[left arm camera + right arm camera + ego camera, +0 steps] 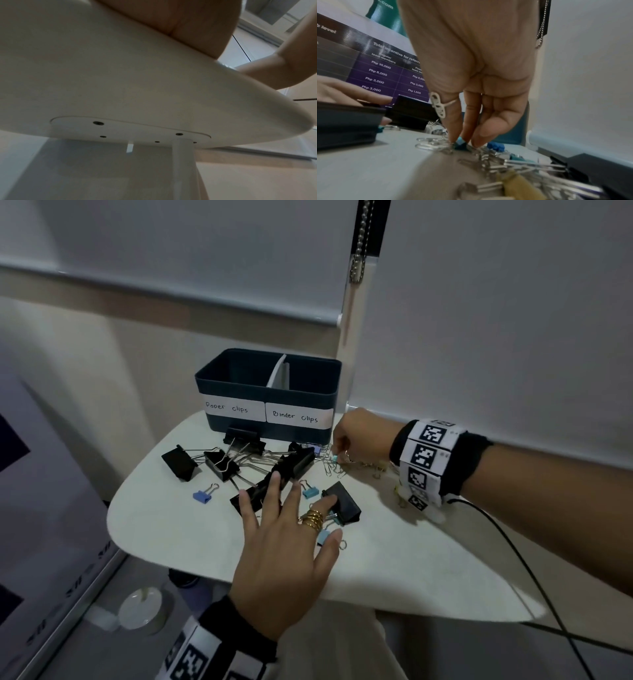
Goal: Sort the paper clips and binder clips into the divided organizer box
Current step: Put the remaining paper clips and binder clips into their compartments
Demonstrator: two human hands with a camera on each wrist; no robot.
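The dark blue organizer box (239, 385) stands at the back of the white table (171, 518); its left half is labelled "Paper clips", its right half "Binder clips". Several black binder clips (221, 463) lie in front of it, with a blue one (202, 496) nearer. My left hand (284, 501) is spread flat, its fingertips touching black binder clips (346, 501). Right of the box, my right hand (337, 451) pinches a small teal binder clip (459, 145) in a pile of silver paper clips (429, 143). The left wrist view shows only my palm (188, 20) and the table's underside (120, 88).
A printed board (34, 508) leans at the left. A black cable (513, 559) crosses the table's right side. Window blinds with a bead chain (359, 251) hang behind the box. A round white object (142, 607) lies on the floor under the table's edge.
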